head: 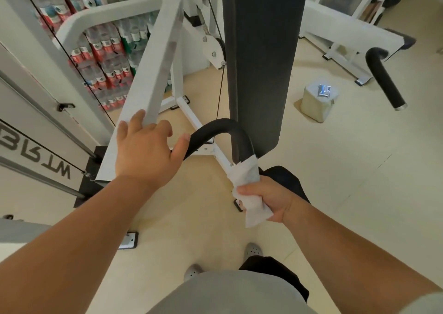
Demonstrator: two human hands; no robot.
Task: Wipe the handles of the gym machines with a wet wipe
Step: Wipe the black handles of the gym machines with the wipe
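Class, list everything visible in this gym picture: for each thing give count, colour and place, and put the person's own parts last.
curved handle: one, black, centre.
wet wipe: one, white, wrapped round that handle's lower end.
second handle: one, black, far right.
machine frame: one, white, left of centre.
upright pad: one, dark grey, top centre.
water bottles: many, red, blue or green labels, upper left.
block: one, pale grey, on floor at right.
packet: one, blue, on the block.
shoes: two, grey, bottom centre.
left hand: rests on frame, thumb touching curved handle.
right hand: grips wipe round handle.
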